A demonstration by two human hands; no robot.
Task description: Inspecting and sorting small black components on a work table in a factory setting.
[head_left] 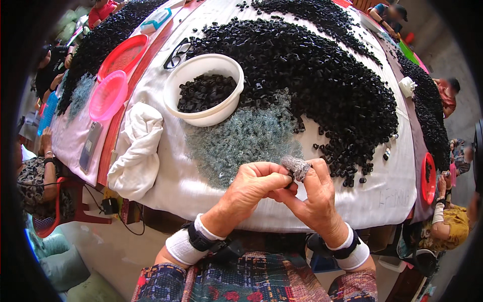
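My left hand (250,187) and my right hand (316,197) meet over the near edge of the white-covered table. Between their fingertips is a small black plastic piece (290,185), mostly hidden by the fingers. The left thumb and index finger pinch at it, and the right fingers close on it from the other side. A grey knitted finger cover (296,168) wraps one finger of my right hand. Just beyond my hands lies a heap of small clear-grey metal springs (239,143). Behind it spreads a large heap of small black plastic pieces (332,83).
A white bowl (225,113) of black pieces stands left of centre. Glasses (177,54) lie behind it, and a crumpled white cloth (135,151) lies left. Pink (107,95) and red (124,56) baskets and a phone (90,146) are further left. Other people sit at both sides.
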